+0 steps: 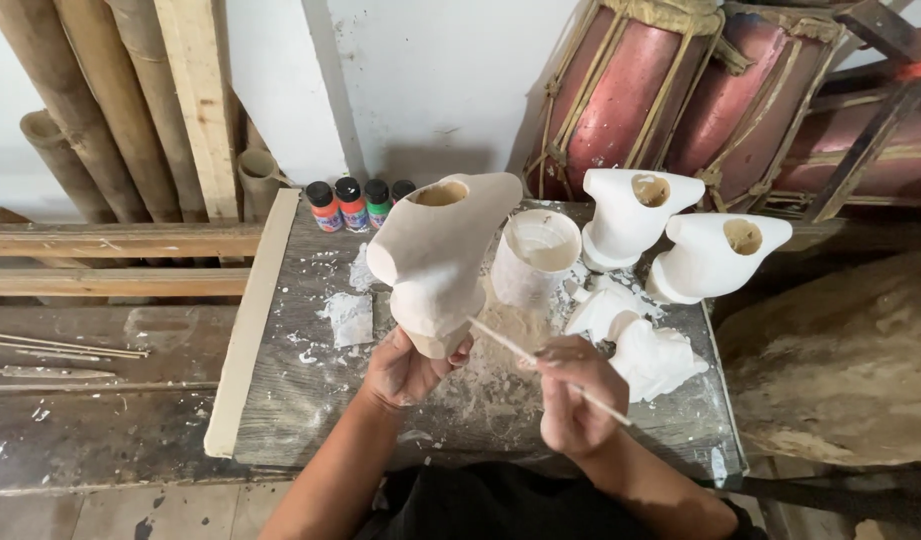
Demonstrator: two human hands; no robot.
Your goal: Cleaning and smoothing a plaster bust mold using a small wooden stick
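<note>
pale unpainted carved figure (435, 260), upright, hollow top, thin stick (540, 366) touching its base

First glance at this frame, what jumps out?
The pale carved figure at centre, gripped from below by the left hand, while the right hand holds a thin white stick whose tip meets its side. Behind it on the dusty grey workboard stand a white-coated cup and two white hollow figures. Small paint bottles line the back edge.

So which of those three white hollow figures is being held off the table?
The largest white figure, gripped underneath by the left hand; the other two stand on the table.
</note>
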